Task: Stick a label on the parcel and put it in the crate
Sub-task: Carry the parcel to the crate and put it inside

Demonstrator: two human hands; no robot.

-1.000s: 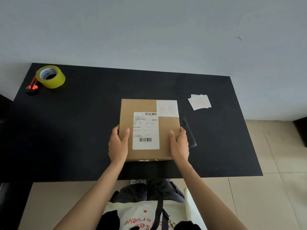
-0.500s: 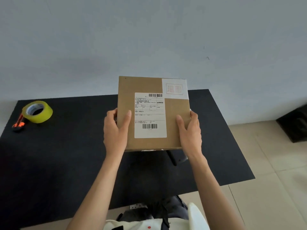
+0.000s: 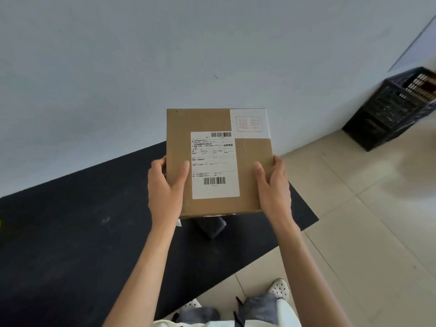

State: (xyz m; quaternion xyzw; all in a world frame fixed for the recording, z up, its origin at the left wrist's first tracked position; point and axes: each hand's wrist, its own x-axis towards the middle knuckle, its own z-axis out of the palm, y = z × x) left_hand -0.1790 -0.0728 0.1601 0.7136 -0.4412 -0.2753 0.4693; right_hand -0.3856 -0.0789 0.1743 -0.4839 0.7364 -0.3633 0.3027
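Partly hidden under parcel (image 3: 219, 161): dark object (image 3: 211, 226).

Left hand (image 3: 166, 185), right hand (image 3: 273, 185) clasped.

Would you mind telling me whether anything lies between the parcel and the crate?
Nothing visible does. Left hand and right hand hold the parcel up above the table's right end; the crate sits on the floor by the wall to the right, bare tiles between.
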